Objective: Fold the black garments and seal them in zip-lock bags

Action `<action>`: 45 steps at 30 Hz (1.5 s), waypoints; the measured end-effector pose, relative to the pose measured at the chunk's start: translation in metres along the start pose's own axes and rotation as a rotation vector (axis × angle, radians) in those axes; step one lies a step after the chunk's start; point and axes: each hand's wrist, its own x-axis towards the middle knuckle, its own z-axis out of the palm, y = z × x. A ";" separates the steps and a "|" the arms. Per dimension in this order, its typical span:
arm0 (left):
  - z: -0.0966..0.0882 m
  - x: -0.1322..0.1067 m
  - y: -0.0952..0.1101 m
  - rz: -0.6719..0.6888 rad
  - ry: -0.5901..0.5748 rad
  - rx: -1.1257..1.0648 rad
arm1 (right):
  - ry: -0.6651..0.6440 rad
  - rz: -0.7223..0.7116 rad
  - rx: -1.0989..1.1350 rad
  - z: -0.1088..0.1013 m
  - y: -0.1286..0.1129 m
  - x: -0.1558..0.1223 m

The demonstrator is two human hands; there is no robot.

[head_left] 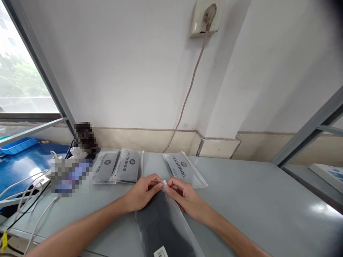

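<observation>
A clear plastic zip bag (166, 225) with a flat black item inside lies in front of me, its lower end running out of the picture. It bears a white barcode label (161, 252). My left hand (143, 192) is closed on the bag's far edge, thumb and finger pinching it. Just to the right, my right hand (184, 198) pinches the same edge. Between the fingertips shows a small white piece (164, 183), which looks like the zip slider. The fingers cover most of that edge.
Packed ROCKBROS bags (130, 166) lie at the back left, and another ROCKBROS bag (182, 169) sits behind my right hand. At the left are a blurred-out phone-like object (72, 176), white cables (25, 192) and a blue tray (20, 145). A plug (209, 14) is in the wall socket.
</observation>
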 end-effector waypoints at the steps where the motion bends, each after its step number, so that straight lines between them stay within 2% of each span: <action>1: 0.000 0.000 0.000 -0.002 0.012 0.004 | 0.007 -0.015 -0.039 0.000 -0.001 -0.001; 8: -0.001 0.002 0.001 -0.045 0.026 -0.001 | 0.007 -0.065 -0.191 0.000 -0.004 -0.003; 13: 0.000 0.002 -0.001 -0.058 -0.052 -0.058 | 0.038 -0.033 -0.156 0.004 -0.002 -0.002; 16: 0.001 0.002 -0.003 -0.048 -0.042 -0.053 | 0.059 -0.037 -0.139 0.005 -0.001 -0.002; 19: 0.000 0.002 -0.003 -0.027 0.037 -0.010 | 0.064 -0.061 -0.109 0.003 -0.003 -0.002; 26: -0.007 0.002 -0.002 0.108 0.376 0.119 | 0.057 -0.086 -0.002 -0.004 -0.013 -0.005; 29: -0.008 0.003 -0.004 0.126 0.453 0.169 | 0.036 -0.087 0.038 -0.006 -0.016 -0.007; 32: -0.010 0.003 -0.005 0.115 0.476 0.168 | 0.037 -0.084 0.030 -0.006 -0.019 -0.008; 35: -0.011 0.004 -0.003 0.118 0.429 0.141 | 0.053 -0.098 0.006 -0.007 -0.020 -0.008; 37: -0.011 0.003 0.000 0.102 0.294 0.101 | 0.045 -0.075 0.023 -0.007 -0.019 -0.006; 40: -0.007 0.002 0.002 0.044 0.028 0.022 | 0.026 -0.008 0.057 -0.005 -0.013 -0.003; 41: -0.005 0.002 0.002 0.032 -0.023 -0.002 | 0.021 0.002 0.056 -0.005 -0.010 -0.002; 45: 0.003 0.001 0.000 0.020 -0.062 -0.012 | 0.040 0.013 -0.010 -0.001 -0.007 -0.001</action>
